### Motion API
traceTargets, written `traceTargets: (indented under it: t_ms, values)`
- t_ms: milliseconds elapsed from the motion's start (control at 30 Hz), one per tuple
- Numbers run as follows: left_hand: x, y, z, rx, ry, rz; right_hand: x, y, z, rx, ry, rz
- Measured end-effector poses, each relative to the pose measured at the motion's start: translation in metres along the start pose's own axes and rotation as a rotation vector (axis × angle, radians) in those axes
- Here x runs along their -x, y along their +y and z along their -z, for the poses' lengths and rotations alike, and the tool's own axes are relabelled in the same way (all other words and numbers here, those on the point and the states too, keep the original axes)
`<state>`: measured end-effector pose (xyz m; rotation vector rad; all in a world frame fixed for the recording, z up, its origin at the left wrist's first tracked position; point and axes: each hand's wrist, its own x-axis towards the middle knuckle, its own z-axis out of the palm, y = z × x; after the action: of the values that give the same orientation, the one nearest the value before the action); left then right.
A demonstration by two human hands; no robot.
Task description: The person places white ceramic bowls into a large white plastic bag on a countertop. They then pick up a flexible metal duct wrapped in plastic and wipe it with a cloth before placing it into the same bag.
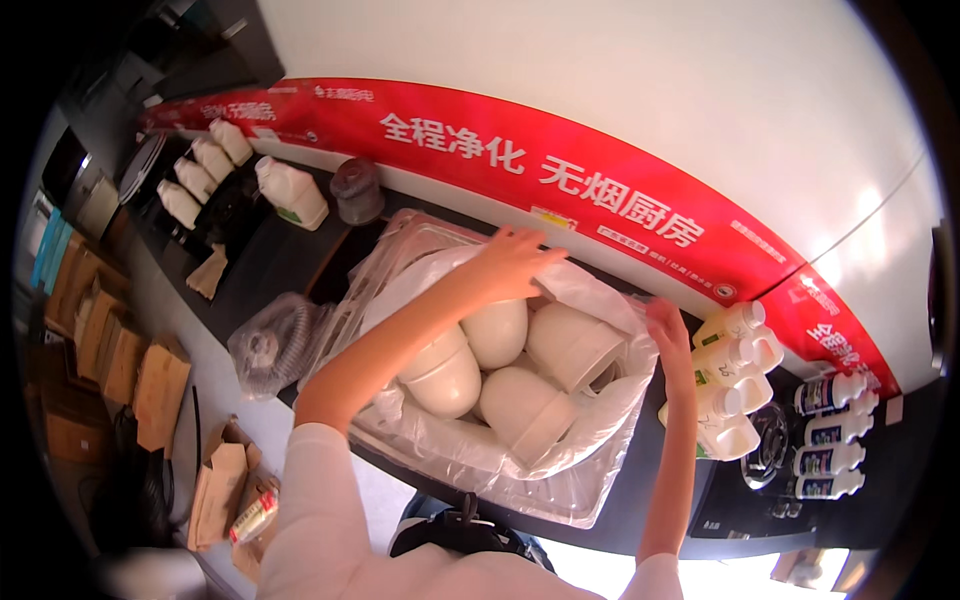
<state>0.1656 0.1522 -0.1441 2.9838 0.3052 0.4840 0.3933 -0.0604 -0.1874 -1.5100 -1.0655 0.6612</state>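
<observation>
Several off-white, dome-ended hollow pieces (442,382) lie in a translucent white plastic bag (525,466), whose mouth is spread wide. One piece (574,341) shows its hollow end toward the right. Beneath the bag are clear plastic trays (577,506) on the dark countertop. My left hand (517,262) reaches across to the bag's far side, fingers apart, above the pieces; whether it touches the bag is hard to see. At the bag's upper right edge, my right hand (666,326) has its fingers curled on the plastic.
White jugs (292,195) and a dark translucent container (358,191) stand at back left. A bagged corrugated hose (274,341) lies near the left edge. On the right are yellowish jugs (724,409), a gas hob (765,450) and white bottles (829,459). Cardboard boxes (217,495) sit lower left.
</observation>
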Motion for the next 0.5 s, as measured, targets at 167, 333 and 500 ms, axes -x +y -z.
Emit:
traceTargets:
  t_ms: [167,333,500]
  values:
    - [0.086,-0.03,0.045,-0.022,0.083,0.366,-0.055,-0.065,-0.097,0.413,-0.248,0.329]
    - [0.122,-0.046,0.04,0.1,0.214,0.433,-0.102,-0.055,-0.174,0.57,-0.444,0.478]
    - [0.118,-0.076,0.013,0.489,0.188,0.605,-0.125,-0.039,-0.188,0.53,-0.548,0.142]
